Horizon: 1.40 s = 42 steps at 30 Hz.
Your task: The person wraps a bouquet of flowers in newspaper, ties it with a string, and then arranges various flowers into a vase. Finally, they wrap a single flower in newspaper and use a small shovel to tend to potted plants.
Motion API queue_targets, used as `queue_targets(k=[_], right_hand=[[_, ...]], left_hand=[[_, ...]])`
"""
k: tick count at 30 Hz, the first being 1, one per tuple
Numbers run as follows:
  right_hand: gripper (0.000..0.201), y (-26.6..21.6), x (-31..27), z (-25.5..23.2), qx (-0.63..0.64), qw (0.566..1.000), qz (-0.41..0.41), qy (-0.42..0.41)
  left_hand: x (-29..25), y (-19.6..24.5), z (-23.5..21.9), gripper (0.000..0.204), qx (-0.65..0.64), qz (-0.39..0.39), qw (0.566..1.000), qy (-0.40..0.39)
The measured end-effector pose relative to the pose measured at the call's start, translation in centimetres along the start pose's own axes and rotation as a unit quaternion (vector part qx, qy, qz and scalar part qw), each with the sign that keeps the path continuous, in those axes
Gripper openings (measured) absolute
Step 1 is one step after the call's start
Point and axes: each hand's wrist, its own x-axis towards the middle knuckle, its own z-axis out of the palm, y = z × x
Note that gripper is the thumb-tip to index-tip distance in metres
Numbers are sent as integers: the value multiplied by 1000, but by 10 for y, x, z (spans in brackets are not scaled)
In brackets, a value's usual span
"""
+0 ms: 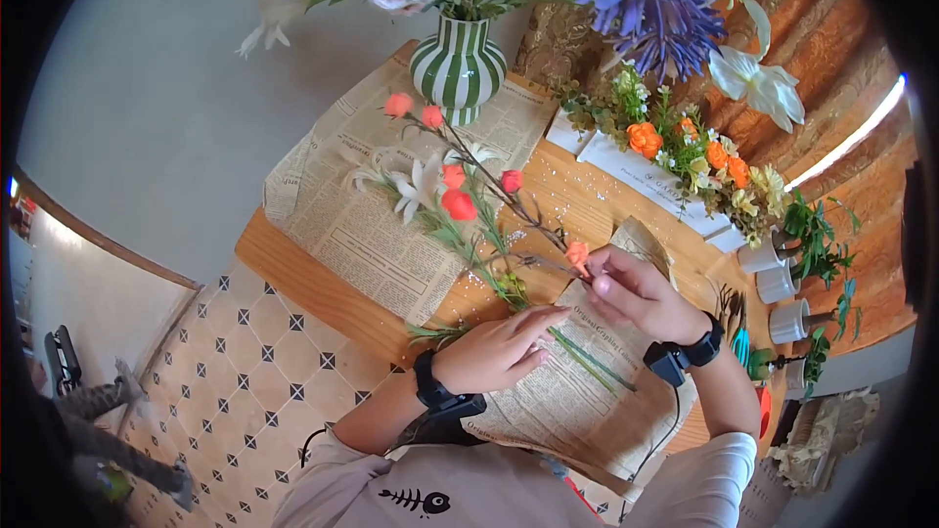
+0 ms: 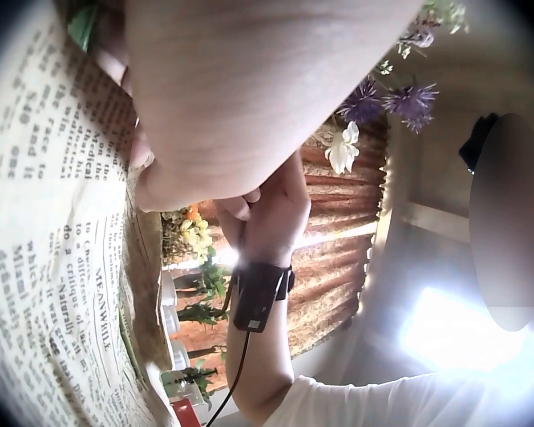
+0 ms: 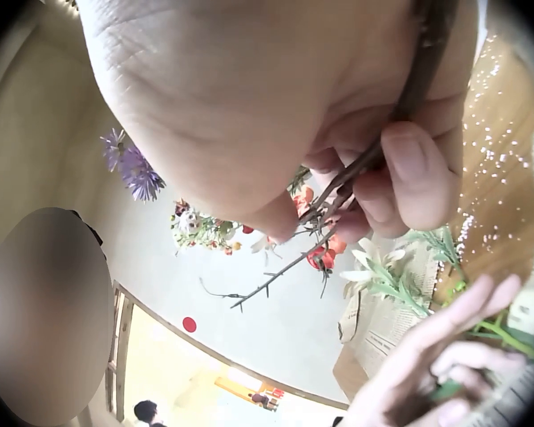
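Note:
My right hand (image 1: 636, 293) grips a brown artificial flower branch (image 1: 523, 210), its twigs bearing coral and red blooms. An orange bloom (image 1: 577, 254) sits right at the fingertips. In the right wrist view, the fingers curl round the dark stem (image 3: 418, 71). My left hand (image 1: 494, 347) is low over the printed wrapping paper (image 1: 548, 416), holding green flower stems (image 1: 592, 364) whose cut ends lie toward the body. Part of that grip is hidden under the palm. A white lily (image 1: 419, 188) with green leaves extends beyond the left hand over newsprint.
A striped green-and-white vase (image 1: 460, 68) of flowers stands at the far end of the wooden table (image 1: 293, 259). Along the right edge are a white planter box (image 1: 646, 181) and several small potted plants (image 1: 778, 284). White bits (image 3: 489, 160) are scattered on the wood.

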Motion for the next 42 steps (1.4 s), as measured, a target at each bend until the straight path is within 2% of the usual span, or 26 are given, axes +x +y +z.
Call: queue_targets(k=[2,4,6,8,10,12,14,16,17,18,20,21,22,23,24,27,29,30,31,32,34,35,38,40,41,42], right_hand=[[21,1,-3,1,-33,999,-27,3],[27,9,-2,-4,-147,984,-98,35],[22,1,-7,-1,-138,986,-74,60],[20,8,-4,-4,-314,921,-197,117],[20,9,-4,4,-307,909,-244,142],[21,-6,-13,12,-277,931,-184,150],[24,21,-10,4,-315,909,-221,162],[24,38,-11,-2,-216,920,-246,218],[36,29,-21,-11,-305,911,-197,194],[36,28,-24,-11,-314,909,-203,185],[37,35,-31,-9,-283,875,-245,308],[31,59,-30,-10,-175,864,-251,400],[31,71,-30,-18,-182,865,-253,394],[23,80,-31,-35,-155,858,-283,400],[24,91,-34,-56,-128,849,-313,406],[34,36,-33,-17,-125,848,-353,375],[39,6,-40,-9,-229,807,-359,410],[41,-6,-48,-8,-293,790,-365,396],[45,-17,-60,1,-256,830,-306,390],[49,-13,-67,-6,-232,839,-262,417],[47,-44,-75,13,-186,868,-237,394],[47,-53,-73,18,-190,867,-235,397],[31,-73,-57,21,-217,848,-334,350],[28,-87,-37,25,-289,814,-343,371],[26,-95,-21,32,-197,839,-335,380],[27,-103,-6,34,-152,846,-336,385]], left_hand=[[-1,0,0,64,-17,6,1000,1],[-1,-1,-1,63,-3,8,1000,-2],[-1,1,-2,62,10,11,1000,-4],[-1,3,-3,60,-4,-14,1000,-24],[-2,-2,-1,58,25,22,999,-7],[-2,-5,0,57,6,15,1000,-23],[-3,-3,0,56,32,24,999,-9],[-4,-11,4,54,9,39,999,-11],[-4,-11,4,52,13,36,999,-15],[-5,-12,4,52,14,39,999,-1],[-6,-16,6,51,1,50,999,-11],[-6,-19,7,51,0,53,999,-1],[-6,-22,10,51,19,51,998,-4],[-6,-24,12,50,38,50,998,-8],[-6,-25,12,50,37,53,998,0],[-8,-26,13,49,34,56,998,5],[-8,-26,12,48,63,55,997,7],[-8,-26,12,48,59,58,997,5],[-8,-26,12,47,63,60,996,5],[-7,-26,12,47,68,61,996,6],[-7,-29,15,47,64,71,995,9],[-7,-30,16,47,69,77,994,18],[-8,-32,18,46,72,88,993,29],[-7,-32,18,46,72,95,992,31],[-7,-31,18,45,76,96,992,33],[-8,-31,17,45,80,96,992,34]])
